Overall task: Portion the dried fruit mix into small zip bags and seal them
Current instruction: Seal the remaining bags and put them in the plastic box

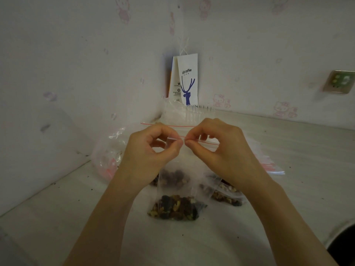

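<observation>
A small clear zip bag (177,196) with a red seal strip hangs upright above the table, dried fruit mix piled in its bottom. My left hand (151,150) pinches the seal strip at its left end. My right hand (217,148) pinches the same strip just to the right, fingertips almost meeting the left hand's. Behind it lie other filled small bags, one (226,194) to the right and one (172,178) partly hidden behind the held bag.
A stack of flat zip bags (269,162) lies at the right. A crumpled plastic bag (107,156) sits to the left. A clear plastic container (194,112) and a white coffee paper bag (187,79) stand in the corner. Crumbs dot the white table (57,217).
</observation>
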